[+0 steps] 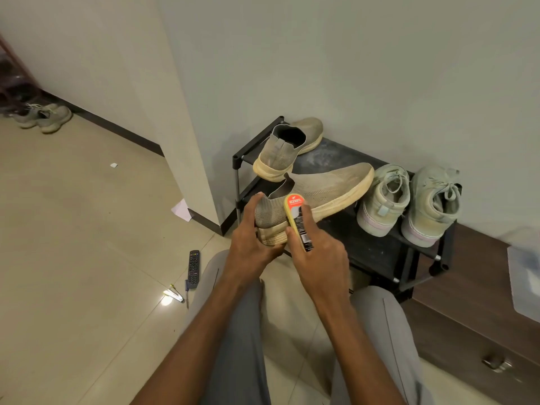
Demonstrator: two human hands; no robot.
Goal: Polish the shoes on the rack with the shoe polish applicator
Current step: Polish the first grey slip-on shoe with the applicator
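A beige knit slip-on shoe (327, 184) with a yellowed sole is held above the front of the black shoe rack (377, 252), toe pointing right. My left hand (251, 238) grips its heel from the left. My right hand (318, 252) holds the shoe polish applicator (298, 217), a black bottle with an orange label and yellow sponge head, pressed against the side of the shoe near the heel. The matching slip-on (287, 149) stands on the rack's back left corner.
A pair of pale green lace-up sneakers (409, 200) sits on the rack's right side. A remote control (193, 268) and small tools lie on the tiled floor to the left. A brown cabinet (482, 311) stands at right. Another pair of shoes (43, 116) lies far left.
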